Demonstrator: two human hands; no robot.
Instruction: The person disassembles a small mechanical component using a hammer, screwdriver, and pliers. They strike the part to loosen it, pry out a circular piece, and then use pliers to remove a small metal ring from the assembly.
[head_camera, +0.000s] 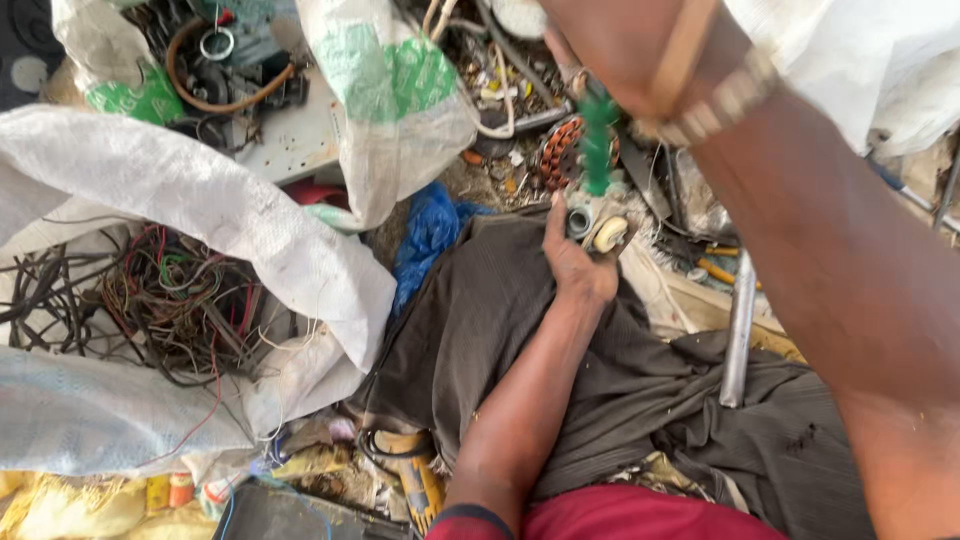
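Observation:
My left hand (575, 262) rests on the dark cloth (480, 330) over my lap and grips a small metal part (597, 230) with a round grey socket and a cream-coloured piece. My right hand (610, 45) is raised close to the camera, with bands on its wrist. It is closed on a green-handled tool (598, 140), blurred, that points down right above the small part. The tool's tip is hard to make out.
An open white woven sack (200, 200) at the left holds tangled wires (170, 300). Another sack (400, 100) stands behind it, with a blue plastic bag (430, 230) beside. A copper-wound motor core (560, 150), a metal pipe (740, 330) and a yellow tool (418, 485) lie among scrap.

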